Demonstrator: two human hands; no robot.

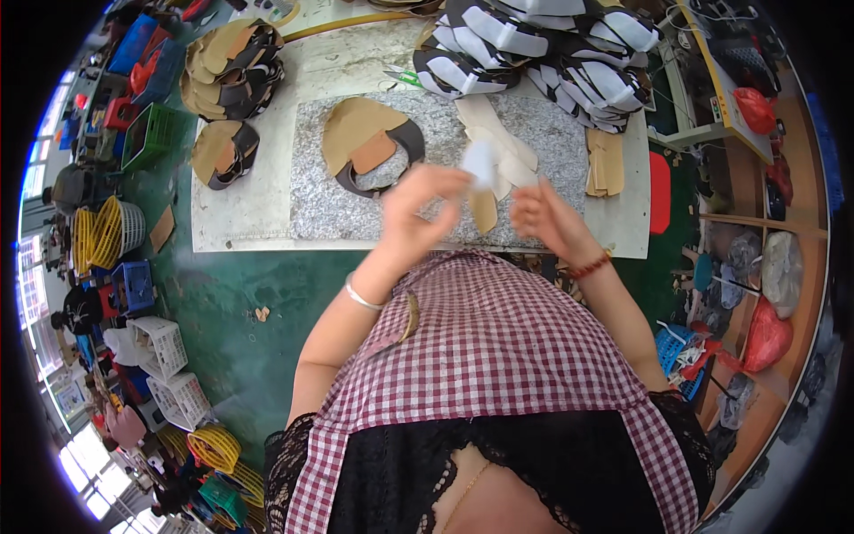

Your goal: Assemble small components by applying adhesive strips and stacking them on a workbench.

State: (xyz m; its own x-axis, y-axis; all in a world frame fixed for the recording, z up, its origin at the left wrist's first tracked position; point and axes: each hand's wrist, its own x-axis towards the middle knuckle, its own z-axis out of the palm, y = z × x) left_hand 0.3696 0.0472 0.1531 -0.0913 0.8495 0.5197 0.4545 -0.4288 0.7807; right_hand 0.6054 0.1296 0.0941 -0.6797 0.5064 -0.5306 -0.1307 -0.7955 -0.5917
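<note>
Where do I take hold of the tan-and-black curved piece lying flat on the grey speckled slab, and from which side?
I'd set the grip on the broad tan part, at its left edge, coming from the left. It is wide and lies away from the left hand; the looped black band is narrow and would probably flex.

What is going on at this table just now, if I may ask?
A person's left hand seems to hold a small white piece, blurred. The right hand is beside pale strips on the speckled grey slab, its grip unclear. A tan-and-black piece lies left of the strips; black-and-white pieces are piled behind.
</note>
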